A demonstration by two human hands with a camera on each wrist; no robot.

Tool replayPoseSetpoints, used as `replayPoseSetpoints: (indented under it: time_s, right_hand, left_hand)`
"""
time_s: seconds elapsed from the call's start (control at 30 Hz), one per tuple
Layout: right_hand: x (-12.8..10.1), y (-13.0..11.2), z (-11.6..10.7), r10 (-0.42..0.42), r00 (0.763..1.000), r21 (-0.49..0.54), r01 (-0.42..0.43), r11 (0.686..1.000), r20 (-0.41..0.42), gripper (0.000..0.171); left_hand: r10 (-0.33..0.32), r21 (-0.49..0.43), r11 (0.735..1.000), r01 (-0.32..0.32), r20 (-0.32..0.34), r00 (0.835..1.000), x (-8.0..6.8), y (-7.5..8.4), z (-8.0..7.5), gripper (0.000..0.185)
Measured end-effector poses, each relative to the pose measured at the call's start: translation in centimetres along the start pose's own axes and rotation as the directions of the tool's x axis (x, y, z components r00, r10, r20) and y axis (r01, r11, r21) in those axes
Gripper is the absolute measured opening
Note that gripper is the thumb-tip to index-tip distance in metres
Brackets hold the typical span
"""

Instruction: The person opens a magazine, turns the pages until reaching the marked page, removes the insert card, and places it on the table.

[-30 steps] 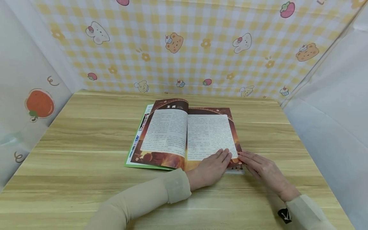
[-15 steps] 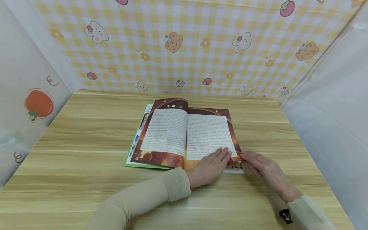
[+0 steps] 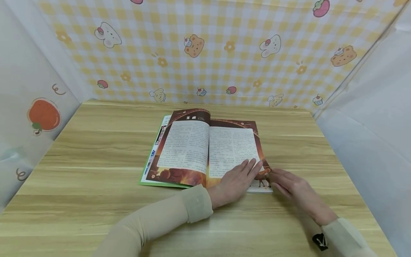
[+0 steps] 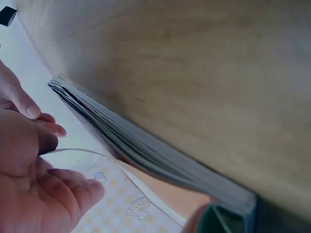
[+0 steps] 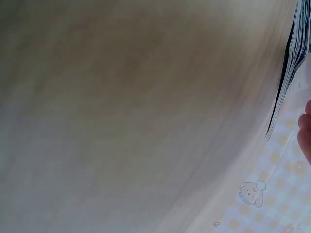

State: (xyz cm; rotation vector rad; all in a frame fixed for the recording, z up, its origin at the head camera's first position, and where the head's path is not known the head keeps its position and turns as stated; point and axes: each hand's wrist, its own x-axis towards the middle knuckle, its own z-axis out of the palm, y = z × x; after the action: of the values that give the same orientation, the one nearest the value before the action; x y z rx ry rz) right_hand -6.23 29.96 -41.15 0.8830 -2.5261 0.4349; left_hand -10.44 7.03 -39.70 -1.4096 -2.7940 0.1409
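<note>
An open magazine (image 3: 186, 142) lies on the wooden table, its brown-bordered pages full of text and its green cover edge showing at the left. My left hand (image 3: 236, 184) rests on the lower part of the right page (image 3: 229, 142) with fingers extended. At that page's lower right corner, my right hand (image 3: 300, 194) pinches the raised edge between thumb and fingers. A white page with small animal figures (image 3: 263, 185) shows beneath. In the left wrist view, the left palm (image 4: 34, 194) is close to the curved page edge, with the right hand (image 4: 19, 94) beyond it.
Wooden table top (image 3: 96, 150) surrounds the magazine. A yellow checked cloth (image 3: 212, 53) with cartoon animals hangs behind, and white sheets (image 3: 369, 107) stand on both sides. A black patch (image 3: 320, 242) is by the right sleeve.
The right page's lower corner has lifted and curled upward, exposing more of the white page below. My left fingers have shifted slightly up the page; the right hand stays at the corner.
</note>
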Motion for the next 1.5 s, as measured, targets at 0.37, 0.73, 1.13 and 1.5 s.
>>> replayPoseSetpoints:
  time_s: [0.37,0.73,1.13,1.5]
  right_hand:
    - [0.5,-0.4,0.6,-0.041,0.984,0.008,0.04,0.999,0.175,0.044]
    - [0.4,-0.4,0.7,-0.014,0.976,0.0,0.015,1.0,0.219,0.042]
    - [0.4,-0.4,0.7,-0.026,0.977,0.0,0.027,1.0,0.212,0.038]
    - [0.3,-0.4,0.7,0.003,0.972,0.001,-0.004,1.0,0.235,0.037]
  left_hand:
    - [0.029,0.091,0.996,-0.017,-0.125,0.992,0.2,-0.5,0.1,0.062]
    - [0.022,0.195,0.98,0.042,-0.315,0.949,0.5,-1.2,0.4,0.07]
    - [0.038,0.339,0.935,0.105,-0.389,0.92,0.3,-1.8,0.4,0.065]
    - [-0.048,0.384,0.906,0.175,-0.318,0.947,-0.3,-3.2,0.2,0.043]
